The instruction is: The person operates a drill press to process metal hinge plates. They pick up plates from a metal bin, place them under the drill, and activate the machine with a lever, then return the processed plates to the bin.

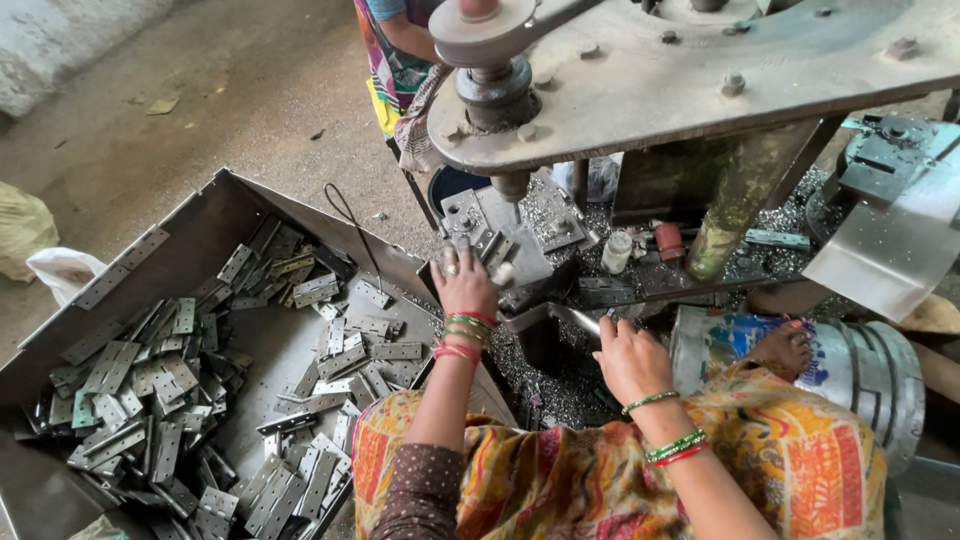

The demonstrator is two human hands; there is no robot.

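— Head view, nearest first: what do the hands do?

— The right hand [632, 358], low and right of centre, is curled on a metal lever [560, 317]. The left hand [464, 283] reaches further up, fingers bent onto a hinge plate [478, 243] on the press bed [510, 240], under the punch [512, 187].

— How much looks done?

— Hard to judge. The metal tray [215, 215] at lower left holds a big heap of hinges [160, 400]; I cannot tell worked from unworked. One piece sits in the machine.

— Beyond?

— At the top edge another person [400, 45] sits behind the press frame [700, 70].
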